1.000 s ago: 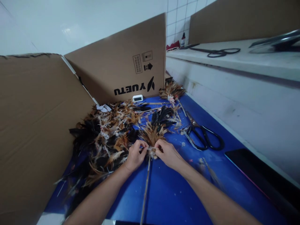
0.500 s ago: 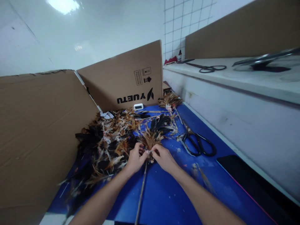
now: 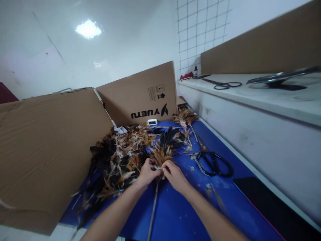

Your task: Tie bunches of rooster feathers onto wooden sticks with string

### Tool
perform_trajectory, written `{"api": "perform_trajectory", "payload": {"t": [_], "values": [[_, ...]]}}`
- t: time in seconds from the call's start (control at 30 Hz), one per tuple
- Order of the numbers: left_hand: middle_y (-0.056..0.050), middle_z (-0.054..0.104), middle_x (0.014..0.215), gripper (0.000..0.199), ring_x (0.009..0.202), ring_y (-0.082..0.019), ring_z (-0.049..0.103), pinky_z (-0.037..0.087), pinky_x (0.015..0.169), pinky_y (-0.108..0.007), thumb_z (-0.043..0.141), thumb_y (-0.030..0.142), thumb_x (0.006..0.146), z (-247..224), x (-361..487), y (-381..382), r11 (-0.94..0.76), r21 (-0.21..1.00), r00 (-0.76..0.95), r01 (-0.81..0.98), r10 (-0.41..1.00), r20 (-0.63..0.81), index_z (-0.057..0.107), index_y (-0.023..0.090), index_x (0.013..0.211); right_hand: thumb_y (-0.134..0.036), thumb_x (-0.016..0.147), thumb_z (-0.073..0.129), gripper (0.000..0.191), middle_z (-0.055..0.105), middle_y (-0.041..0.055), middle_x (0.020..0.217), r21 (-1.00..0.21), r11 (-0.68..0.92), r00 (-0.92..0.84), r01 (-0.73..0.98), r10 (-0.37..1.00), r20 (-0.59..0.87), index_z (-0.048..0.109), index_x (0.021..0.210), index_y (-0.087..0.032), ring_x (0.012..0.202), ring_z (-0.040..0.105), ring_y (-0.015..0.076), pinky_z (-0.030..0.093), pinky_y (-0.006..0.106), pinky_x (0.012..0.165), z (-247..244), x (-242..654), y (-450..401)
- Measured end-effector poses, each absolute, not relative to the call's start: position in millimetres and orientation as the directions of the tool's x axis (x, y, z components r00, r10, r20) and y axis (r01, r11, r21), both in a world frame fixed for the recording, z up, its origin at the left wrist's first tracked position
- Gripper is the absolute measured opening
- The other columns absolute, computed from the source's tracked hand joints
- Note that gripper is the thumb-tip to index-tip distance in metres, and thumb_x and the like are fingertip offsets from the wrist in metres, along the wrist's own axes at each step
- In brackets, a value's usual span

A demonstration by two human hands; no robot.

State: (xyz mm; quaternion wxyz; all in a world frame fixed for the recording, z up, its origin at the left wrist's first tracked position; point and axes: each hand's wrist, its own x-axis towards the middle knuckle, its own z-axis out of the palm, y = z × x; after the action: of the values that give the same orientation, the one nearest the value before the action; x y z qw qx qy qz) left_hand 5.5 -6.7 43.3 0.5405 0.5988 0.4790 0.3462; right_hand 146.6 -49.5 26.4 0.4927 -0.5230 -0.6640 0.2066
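Note:
Brown and black feathers fan out around the upper end of a thin stick, making a feather duster that lies on the blue tabletop. At the base of these feathers, my left hand is closed, pinching between thumb and fingers. My right hand pinches beside it, nearly touching the left thumb. Something small and whitish shows between the fingertips; I cannot make out what it is. A big heap of loose feathers spreads left of my hands.
Black-handled scissors lie to the right, near a flat black slab. Cardboard panels wall off the back and left. A small white display and another feather bundle are behind. More scissors rest on the ledge.
The view has tilted up a little, so everything sits lower in the picture. Both hands stay at the feather base, with only slight finger movement.

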Motion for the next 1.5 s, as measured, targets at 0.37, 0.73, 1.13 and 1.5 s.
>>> {"api": "perform_trajectory", "payload": {"t": [0.37, 0.73, 1.13, 1.5], "values": [[-0.001, 0.063, 0.074, 0.052, 0.06, -0.012, 0.061, 0.048, 0.056, -0.023, 0.076, 0.02, 0.055, 69, 18, 5, 0.236, 0.931, 0.307, -0.278, 0.94, -0.147, 0.04, 0.019, 0.092, -0.037, 0.078, 0.051, 0.021, 0.057, 0.003, 0.085, -0.936, 0.25, 0.219, 0.249, 0.927, 0.306, 0.049, 0.088, -0.019, 0.064, 0.057, 0.0128, 0.045, 0.024, 0.052, 40, 147, -58], [0.002, 0.054, 0.057, 0.019, 0.05, -0.01, 0.053, 0.048, 0.055, -0.026, 0.062, 0.021, 0.067, 79, 55, 18, 0.274, 0.807, 0.331, -0.523, 0.938, -0.104, 0.05, 0.014, 0.079, -0.043, 0.083, 0.044, 0.027, 0.062, -0.0021, 0.057, -0.98, -0.097, -0.271, -0.173, 0.961, -0.047, 0.044, 0.089, -0.017, 0.033, 0.044, 0.0047, 0.026, 0.013, 0.031, 45, 134, -69], [0.001, 0.049, 0.059, 0.036, 0.04, -0.002, 0.035, 0.022, 0.036, -0.013, 0.063, 0.045, 0.072, 67, 66, 26, 0.348, 0.812, 0.445, -0.468, 0.887, -0.123, 0.043, 0.015, 0.073, -0.048, 0.082, 0.044, 0.031, 0.062, -0.0013, 0.056, -0.994, -0.065, -0.22, -0.084, 0.974, -0.045, 0.042, 0.083, -0.017, 0.031, 0.041, 0.0036, 0.025, 0.014, 0.031, 34, 131, -64], [-0.007, 0.061, 0.073, 0.041, 0.057, -0.014, 0.058, 0.045, 0.05, -0.025, 0.052, 0.052, 0.076, 60, 53, 17, 0.361, 0.869, 0.459, -0.337, 0.869, -0.183, 0.05, 0.014, 0.09, -0.048, 0.081, 0.045, 0.03, 0.06, -0.0029, 0.055, -0.999, -0.033, -0.14, -0.008, 0.99, -0.032, 0.043, 0.083, -0.018, 0.029, 0.039, 0.0037, 0.025, 0.014, 0.029, 33, 133, -57]]}}
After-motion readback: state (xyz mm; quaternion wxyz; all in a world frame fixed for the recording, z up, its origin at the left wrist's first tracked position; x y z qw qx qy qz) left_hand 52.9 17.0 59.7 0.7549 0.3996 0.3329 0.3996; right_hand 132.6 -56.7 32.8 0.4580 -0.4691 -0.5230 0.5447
